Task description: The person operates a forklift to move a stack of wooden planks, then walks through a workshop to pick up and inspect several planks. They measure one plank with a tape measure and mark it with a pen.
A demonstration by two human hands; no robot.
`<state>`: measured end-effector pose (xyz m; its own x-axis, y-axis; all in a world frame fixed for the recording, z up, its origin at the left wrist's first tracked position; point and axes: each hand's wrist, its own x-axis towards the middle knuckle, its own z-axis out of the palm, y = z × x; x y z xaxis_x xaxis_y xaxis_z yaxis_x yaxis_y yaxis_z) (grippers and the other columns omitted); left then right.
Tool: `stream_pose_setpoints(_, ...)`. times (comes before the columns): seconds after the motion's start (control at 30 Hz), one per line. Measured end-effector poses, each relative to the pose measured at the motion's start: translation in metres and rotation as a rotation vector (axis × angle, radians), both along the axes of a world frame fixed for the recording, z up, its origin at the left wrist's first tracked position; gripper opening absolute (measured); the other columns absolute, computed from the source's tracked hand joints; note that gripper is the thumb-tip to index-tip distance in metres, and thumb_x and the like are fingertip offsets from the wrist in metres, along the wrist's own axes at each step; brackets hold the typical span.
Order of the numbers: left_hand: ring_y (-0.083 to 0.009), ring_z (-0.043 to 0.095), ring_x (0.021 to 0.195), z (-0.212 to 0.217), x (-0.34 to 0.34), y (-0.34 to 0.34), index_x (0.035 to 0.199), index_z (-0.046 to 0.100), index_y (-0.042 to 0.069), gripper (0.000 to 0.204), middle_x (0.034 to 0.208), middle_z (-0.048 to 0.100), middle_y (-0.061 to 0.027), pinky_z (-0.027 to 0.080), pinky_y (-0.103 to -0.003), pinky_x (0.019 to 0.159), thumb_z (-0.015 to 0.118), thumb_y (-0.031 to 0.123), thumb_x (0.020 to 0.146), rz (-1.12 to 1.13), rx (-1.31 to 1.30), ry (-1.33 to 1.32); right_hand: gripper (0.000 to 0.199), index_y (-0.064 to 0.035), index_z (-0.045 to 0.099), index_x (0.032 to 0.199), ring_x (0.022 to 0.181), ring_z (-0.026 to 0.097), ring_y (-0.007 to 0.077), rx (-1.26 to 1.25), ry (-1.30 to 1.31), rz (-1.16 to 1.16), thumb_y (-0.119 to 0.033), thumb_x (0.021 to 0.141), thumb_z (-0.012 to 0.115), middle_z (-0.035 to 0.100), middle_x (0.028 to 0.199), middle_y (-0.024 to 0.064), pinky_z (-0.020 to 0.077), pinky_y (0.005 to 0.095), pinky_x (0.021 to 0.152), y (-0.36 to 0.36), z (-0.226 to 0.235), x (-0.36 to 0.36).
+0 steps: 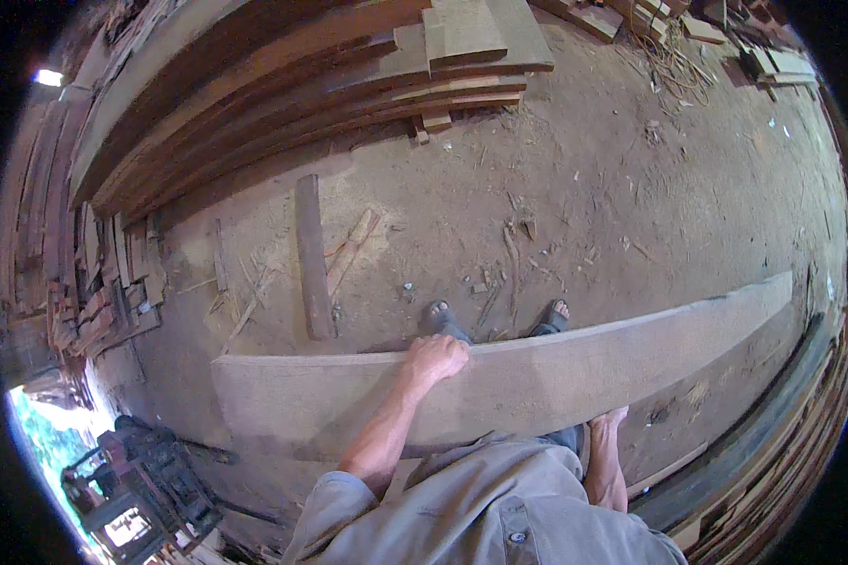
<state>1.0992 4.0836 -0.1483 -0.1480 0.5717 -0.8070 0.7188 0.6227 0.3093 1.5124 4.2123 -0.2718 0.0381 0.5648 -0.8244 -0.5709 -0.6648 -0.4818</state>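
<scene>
Hands [435, 358] gripping long plank [556, 377]

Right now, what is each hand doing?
Left hand: fingers closed over the top edge of the long plank.
Right hand: under the plank's lower edge; grip cannot be told.

We've got one head-mounted fisheye view, looking steeply down and close over the long plank [499, 377] across the near scene, dirt floor [584, 207] beyond, stacked boards [283, 94] far left. No second view.
</scene>
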Motion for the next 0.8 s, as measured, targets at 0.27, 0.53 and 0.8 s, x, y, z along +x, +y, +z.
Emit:
stream_pose_setpoints(0.27,-0.0369,0.064,0.101,-0.001,-0.098,-0.126,0.098,0.07,0.006,0.034,0.105,0.067,-0.0189,0.049,-0.051,0.087,0.04,0.02,0.089,0.109,0.039,-0.01,0.056,-0.0075,0.045,0.134,0.117,0.051,0.0338,-0.148,-0.069,-0.03,-0.046,0.096,0.033,0.051,0.132,0.0123,0.045,0.0546,0.095,-0.121,0.046,-0.136)
stream_pose_setpoints(0.53,-0.0366,0.063,0.103,0.021,-0.152,-0.248,0.102,0.069,0.01,0.036,0.11,0.066,-0.0172,0.049,-0.052,0.088,0.038,0.021,0.091,0.095,-0.056,0.008,0.059,-0.0097,0.042,0.138,0.122,0.047,0.0355,-0.171,-0.003,0.002,-0.048,0.096,0.029,0.047,0.138,0.0132,0.0425,0.0532,0.099,-0.235,0.043,-0.176)
stream_pose_setpoints(0.8,-0.0387,0.065,0.096,-0.002,-0.158,-0.344,0.096,0.069,0.007,0.033,0.1,0.067,-0.0202,0.05,-0.053,0.083,0.039,0.021,0.091,-0.005,0.024,-0.037,0.06,-0.009,0.043,0.138,0.124,0.046,0.0358,-0.165,0.055,0.045,-0.049,0.096,0.03,0.045,0.14,0.0131,0.0402,0.0542,0.1,-0.314,0.02,-0.173)
